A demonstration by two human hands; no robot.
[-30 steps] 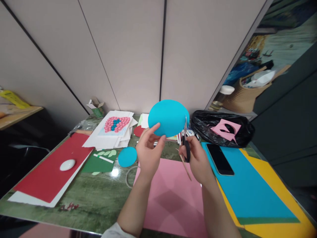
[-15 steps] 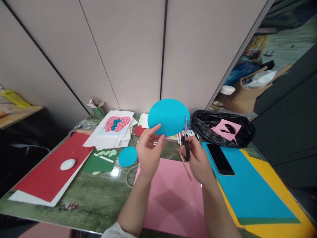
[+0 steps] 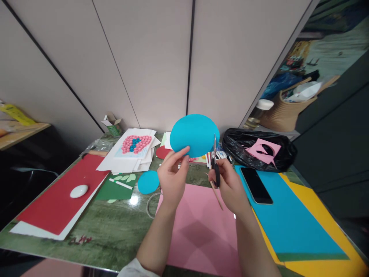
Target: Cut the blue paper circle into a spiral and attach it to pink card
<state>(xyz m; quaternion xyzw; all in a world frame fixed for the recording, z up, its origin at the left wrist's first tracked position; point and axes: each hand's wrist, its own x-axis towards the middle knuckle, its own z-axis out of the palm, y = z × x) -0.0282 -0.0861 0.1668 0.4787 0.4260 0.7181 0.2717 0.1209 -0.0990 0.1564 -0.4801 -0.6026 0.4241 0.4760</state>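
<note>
Above the far half of the green marble-patterned worktop point(image 3: 103, 227), toward its far edge, a large bright blue rounded piece of paper or thin card point(image 3: 193, 132) is held up off the surface. The left hand point(image 3: 173, 175) grasps it at the lower edge, with a fingertip lying over its face; what the other fingers do behind it is hidden. The right hand point(image 3: 230, 188) is curled around the black handles of metal-bladed scissors point(image 3: 216, 173), whose blades stand nearly upright at the right side of the blue piece. They show almost edge-on, so I cannot tell whether paper lies between them.

I judge the blue piece very light and fairly stiff for paper, since it stands flat from a hold at one edge. It should crease if squeezed hard and tear if tugged against the blades, but is unlikely to slip from dry fingers. A light pinch near the rim, clear of the blades, seems the best hold; gripping lower and closer to the middle should steady the far side.

Beneath the forearms, a plain pink paper sheet point(image 3: 201, 234) reaches toward the worktop's near edge. Left of the left hand lies a smaller, flat blue paper disc point(image 3: 148, 182).
</note>
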